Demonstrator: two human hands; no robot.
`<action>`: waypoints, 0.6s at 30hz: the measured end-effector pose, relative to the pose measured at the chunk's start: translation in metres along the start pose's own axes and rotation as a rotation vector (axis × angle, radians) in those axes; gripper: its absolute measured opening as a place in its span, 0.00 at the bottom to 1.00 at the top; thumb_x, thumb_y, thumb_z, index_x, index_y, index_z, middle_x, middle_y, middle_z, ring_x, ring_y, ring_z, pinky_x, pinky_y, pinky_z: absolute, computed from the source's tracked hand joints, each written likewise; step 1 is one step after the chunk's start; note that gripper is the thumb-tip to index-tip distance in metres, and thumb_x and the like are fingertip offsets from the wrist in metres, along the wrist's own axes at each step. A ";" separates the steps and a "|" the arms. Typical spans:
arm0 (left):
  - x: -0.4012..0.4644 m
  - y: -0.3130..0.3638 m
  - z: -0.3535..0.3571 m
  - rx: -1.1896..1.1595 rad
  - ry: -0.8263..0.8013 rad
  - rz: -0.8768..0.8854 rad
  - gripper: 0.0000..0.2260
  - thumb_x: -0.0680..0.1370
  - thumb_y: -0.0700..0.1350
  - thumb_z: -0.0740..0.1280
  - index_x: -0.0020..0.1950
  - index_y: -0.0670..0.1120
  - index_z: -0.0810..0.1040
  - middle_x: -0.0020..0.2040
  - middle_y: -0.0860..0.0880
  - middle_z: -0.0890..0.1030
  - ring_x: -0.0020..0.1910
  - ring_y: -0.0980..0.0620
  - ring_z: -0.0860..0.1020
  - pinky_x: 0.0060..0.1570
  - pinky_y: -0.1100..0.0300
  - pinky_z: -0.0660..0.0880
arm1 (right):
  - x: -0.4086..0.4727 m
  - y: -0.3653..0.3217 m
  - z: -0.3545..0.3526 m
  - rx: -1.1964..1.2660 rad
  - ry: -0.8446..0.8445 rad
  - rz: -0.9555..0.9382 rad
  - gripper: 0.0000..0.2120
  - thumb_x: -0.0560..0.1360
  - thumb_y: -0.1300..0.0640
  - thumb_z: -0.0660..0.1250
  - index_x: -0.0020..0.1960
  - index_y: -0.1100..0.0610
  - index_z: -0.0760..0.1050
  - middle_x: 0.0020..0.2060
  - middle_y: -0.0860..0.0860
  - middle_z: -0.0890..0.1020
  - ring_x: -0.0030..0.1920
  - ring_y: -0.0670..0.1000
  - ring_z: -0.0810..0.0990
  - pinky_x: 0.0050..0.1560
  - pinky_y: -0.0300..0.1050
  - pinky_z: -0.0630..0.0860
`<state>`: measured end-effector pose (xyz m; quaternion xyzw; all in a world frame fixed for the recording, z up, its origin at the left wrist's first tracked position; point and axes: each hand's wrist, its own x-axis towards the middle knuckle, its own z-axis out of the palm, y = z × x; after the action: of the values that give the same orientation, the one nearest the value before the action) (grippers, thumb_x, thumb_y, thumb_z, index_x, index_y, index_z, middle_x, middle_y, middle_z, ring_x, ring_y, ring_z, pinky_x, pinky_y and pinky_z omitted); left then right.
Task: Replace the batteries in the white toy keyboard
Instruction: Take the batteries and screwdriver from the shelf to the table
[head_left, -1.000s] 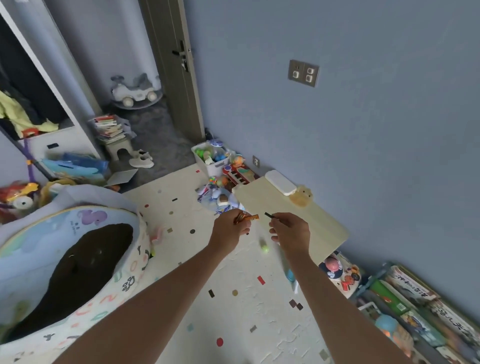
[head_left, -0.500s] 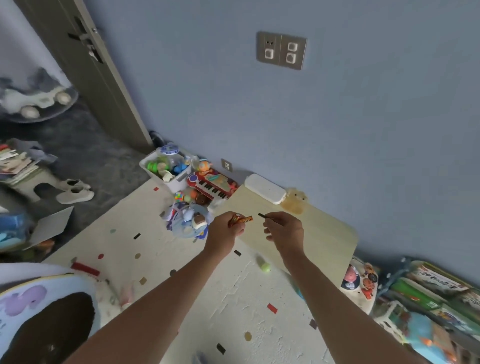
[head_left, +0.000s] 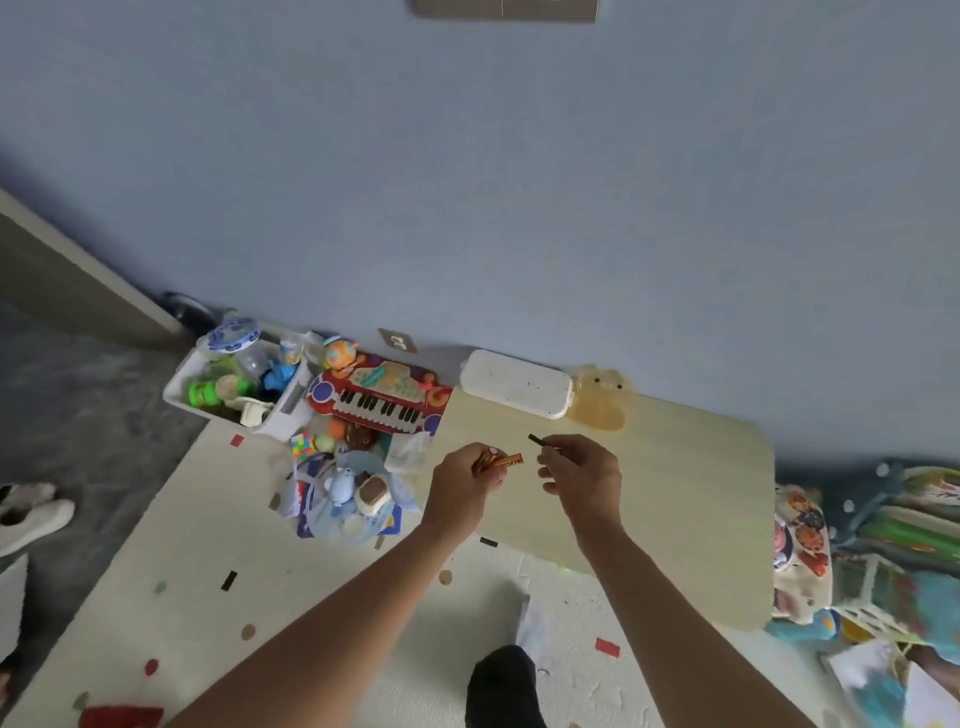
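A pale wooden worktop (head_left: 675, 499) stood against the blue wall, and the white toy keyboard (head_left: 517, 383) lay face down at its far edge. Above the worktop, the left hand (head_left: 465, 491) gripped orange batteries (head_left: 498, 460); the right hand (head_left: 584, 473) pinched a thin black tool (head_left: 540, 440).

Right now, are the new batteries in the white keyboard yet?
Not yet. The left hand holds orange batteries, and the right hand holds a thin dark tool. The white keyboard lies untouched on the wooden table by the wall. Opening it and swapping batteries is left.
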<state>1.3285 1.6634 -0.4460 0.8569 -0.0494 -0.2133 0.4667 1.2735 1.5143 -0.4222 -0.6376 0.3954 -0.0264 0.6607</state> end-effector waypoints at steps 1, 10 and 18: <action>0.020 -0.010 0.005 0.017 -0.024 -0.005 0.03 0.78 0.42 0.70 0.51 0.44 0.82 0.42 0.48 0.85 0.45 0.50 0.85 0.51 0.55 0.83 | 0.019 0.006 0.007 0.010 0.010 0.014 0.09 0.73 0.64 0.68 0.46 0.54 0.84 0.38 0.54 0.87 0.40 0.57 0.86 0.38 0.46 0.83; 0.166 -0.120 0.066 0.201 -0.136 0.074 0.07 0.81 0.46 0.69 0.55 0.45 0.83 0.40 0.54 0.82 0.37 0.60 0.78 0.36 0.76 0.69 | 0.156 0.093 0.050 0.038 0.137 0.098 0.09 0.73 0.64 0.69 0.45 0.53 0.84 0.37 0.54 0.86 0.38 0.56 0.85 0.40 0.51 0.83; 0.240 -0.215 0.111 0.361 -0.176 0.343 0.05 0.78 0.41 0.72 0.53 0.47 0.83 0.50 0.53 0.83 0.54 0.55 0.77 0.55 0.72 0.69 | 0.219 0.161 0.076 0.146 0.283 0.091 0.08 0.75 0.65 0.69 0.48 0.55 0.84 0.39 0.56 0.87 0.37 0.51 0.85 0.37 0.45 0.83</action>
<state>1.4755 1.6292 -0.7514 0.8834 -0.2718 -0.1925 0.3296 1.3904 1.4891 -0.6782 -0.5589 0.5102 -0.1147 0.6435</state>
